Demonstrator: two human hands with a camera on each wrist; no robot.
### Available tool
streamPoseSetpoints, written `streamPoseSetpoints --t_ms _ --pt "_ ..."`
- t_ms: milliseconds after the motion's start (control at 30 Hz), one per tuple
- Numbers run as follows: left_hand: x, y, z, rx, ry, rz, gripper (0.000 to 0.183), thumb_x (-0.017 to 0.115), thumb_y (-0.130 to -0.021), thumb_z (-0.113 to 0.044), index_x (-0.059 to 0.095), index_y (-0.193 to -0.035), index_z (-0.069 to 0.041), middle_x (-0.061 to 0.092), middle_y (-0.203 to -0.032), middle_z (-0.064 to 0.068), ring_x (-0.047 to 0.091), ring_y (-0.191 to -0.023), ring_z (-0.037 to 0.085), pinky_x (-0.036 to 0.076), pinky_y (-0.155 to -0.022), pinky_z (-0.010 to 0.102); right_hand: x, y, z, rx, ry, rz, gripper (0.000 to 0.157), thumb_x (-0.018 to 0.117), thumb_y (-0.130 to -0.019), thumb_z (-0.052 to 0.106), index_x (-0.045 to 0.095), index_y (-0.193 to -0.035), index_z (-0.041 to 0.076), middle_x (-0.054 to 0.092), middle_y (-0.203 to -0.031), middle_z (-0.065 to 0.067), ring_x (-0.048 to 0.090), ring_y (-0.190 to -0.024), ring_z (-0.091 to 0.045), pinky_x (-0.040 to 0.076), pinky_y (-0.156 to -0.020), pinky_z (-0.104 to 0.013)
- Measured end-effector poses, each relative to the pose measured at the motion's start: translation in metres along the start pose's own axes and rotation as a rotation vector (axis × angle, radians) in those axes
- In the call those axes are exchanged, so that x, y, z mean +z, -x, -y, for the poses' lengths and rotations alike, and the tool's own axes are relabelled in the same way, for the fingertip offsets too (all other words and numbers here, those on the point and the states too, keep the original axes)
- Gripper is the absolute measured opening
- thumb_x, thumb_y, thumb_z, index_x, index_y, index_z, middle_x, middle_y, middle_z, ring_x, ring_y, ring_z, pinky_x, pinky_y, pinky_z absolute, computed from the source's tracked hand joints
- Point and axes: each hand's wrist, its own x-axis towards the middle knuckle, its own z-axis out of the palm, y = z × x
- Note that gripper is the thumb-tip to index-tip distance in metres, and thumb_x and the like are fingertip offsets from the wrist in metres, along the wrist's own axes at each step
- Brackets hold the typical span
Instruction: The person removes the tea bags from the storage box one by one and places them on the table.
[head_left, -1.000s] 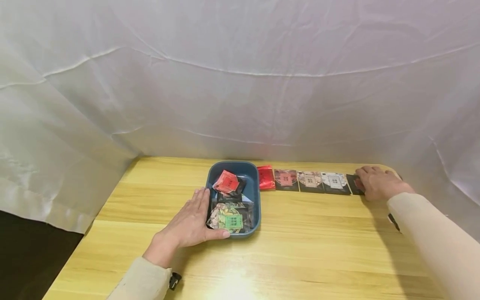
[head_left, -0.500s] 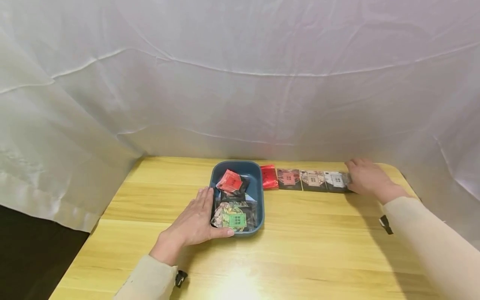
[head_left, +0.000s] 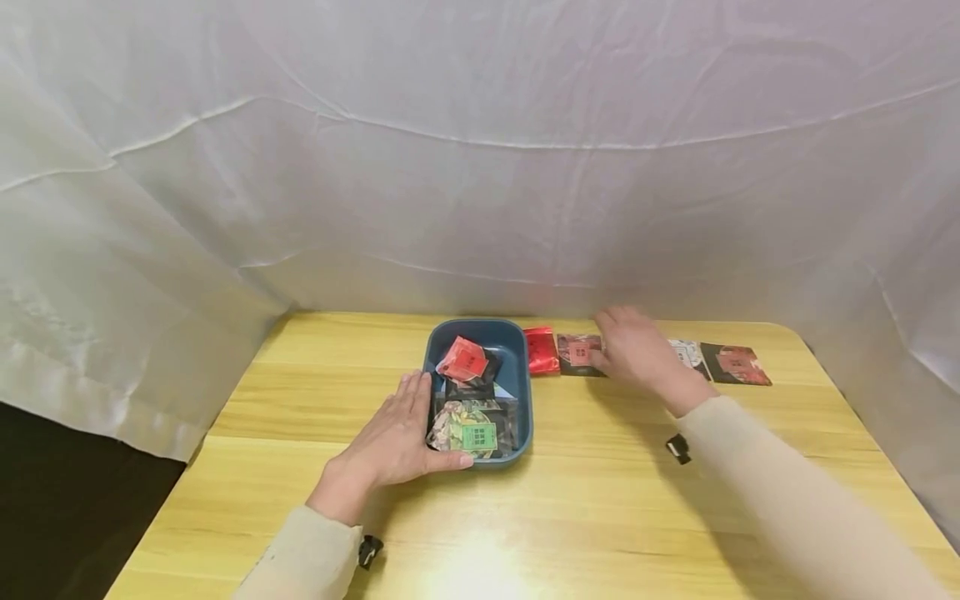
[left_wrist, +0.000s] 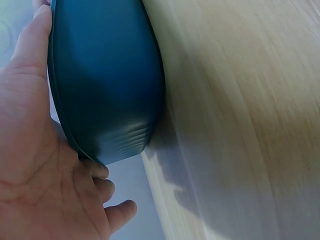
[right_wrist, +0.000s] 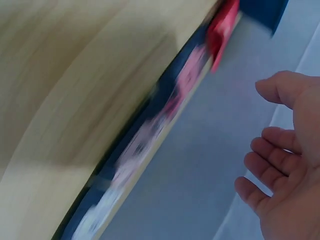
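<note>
My left hand rests along the left side of a blue plastic bin, its fingers fairly straight and its thumb on the near rim. In the left wrist view, the palm lies against the bin's edge. Inside are a red packet, a packet with a green label and dark packets. My right hand hovers over a row of flat packets, holding nothing; its fingers are loosely bent in the right wrist view. It hides part of that row. Visible there are a shiny red packet, a pink-labelled one and a white-labelled one.
At the row's right end lies a dark packet with a red label. The wooden table ends just behind the row, where a pale hanging cloth closes off the back and sides.
My right hand has moved left along the row from its right end, uncovering the dark red-labelled packet there. My left hand has stayed on the bin.
</note>
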Motion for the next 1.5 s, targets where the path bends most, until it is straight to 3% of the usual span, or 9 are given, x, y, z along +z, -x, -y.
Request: streamPoseSetpoints --t_ms 100,200,400,600,700,967,1500 --pt "-0.001 -0.002 0.000 0.005 -0.005 -0.005 0.142 0.068 -0.077 -0.088 0.006 -0.168 0.002 0.005 -0.176 0.023 0.004 -0.165 0.038 0.016 -0.133 0.053 0.005 -0.012 0.024 -0.047 -0.020 -0.060 0.057 0.076 -0.092 0.021 0.058 -0.136 -0.012 0.064 -0.134 -0.030 0.060 -0.128 -0.048 0.046 -0.115 -0.061" --pt "-0.002 -0.002 -0.001 0.007 -0.015 -0.006 0.142 0.068 -0.077 -0.088 0.007 -0.167 0.003 0.006 -0.176 0.024 0.004 -0.164 0.039 0.016 -0.133 0.054 0.008 -0.023 0.050 -0.058 -0.041 -0.062 0.059 0.076 -0.094 0.025 0.058 -0.138 -0.010 0.064 -0.137 -0.028 0.059 -0.130 -0.046 0.047 -0.115 -0.059" --pt "-0.003 -0.001 -0.001 -0.002 -0.059 0.002 0.144 0.063 -0.075 -0.093 0.007 -0.168 0.003 0.000 -0.176 0.022 -0.001 -0.165 0.037 0.015 -0.133 0.055 0.015 -0.043 0.100 -0.048 -0.072 0.013 0.065 0.075 -0.097 0.037 0.056 -0.146 -0.003 0.059 -0.149 -0.023 0.054 -0.140 -0.041 0.044 -0.119 -0.056" --pt "0.000 -0.002 0.000 0.014 -0.078 -0.014 0.140 0.064 -0.078 -0.090 0.009 -0.167 0.004 0.001 -0.176 0.023 0.001 -0.164 0.039 0.015 -0.133 0.057 0.023 -0.062 0.133 -0.006 -0.171 0.131 0.071 0.072 -0.100 0.043 0.051 -0.151 -0.001 0.053 -0.156 -0.021 0.048 -0.147 -0.039 0.041 -0.123 -0.053" --pt "0.002 -0.002 0.001 0.020 -0.078 -0.018 0.139 0.064 -0.079 -0.089 0.009 -0.167 0.003 0.002 -0.176 0.024 0.002 -0.164 0.039 0.015 -0.132 0.058 0.032 -0.071 0.141 0.039 -0.208 0.193 0.076 0.072 -0.099 0.047 0.050 -0.152 -0.002 0.052 -0.157 -0.021 0.049 -0.147 -0.038 0.042 -0.122 -0.051" --pt "0.001 -0.002 0.001 0.019 -0.080 -0.020 0.140 0.063 -0.078 -0.091 0.009 -0.168 0.003 0.003 -0.176 0.023 0.004 -0.164 0.038 0.017 -0.132 0.058 0.050 -0.085 0.151 0.105 -0.183 0.308 0.091 0.070 -0.097 0.057 0.043 -0.156 -0.006 0.051 -0.156 -0.023 0.048 -0.146 -0.041 0.040 -0.123 -0.054" --pt "0.000 -0.002 0.001 0.023 -0.061 -0.026 0.141 0.064 -0.077 -0.091 0.009 -0.168 0.003 0.004 -0.176 0.023 0.004 -0.164 0.038 0.017 -0.132 0.056 0.055 -0.094 0.161 0.217 -0.116 0.372 0.090 0.074 -0.093 0.060 0.050 -0.151 -0.005 0.060 -0.148 -0.020 0.056 -0.138 -0.039 0.042 -0.121 -0.056"
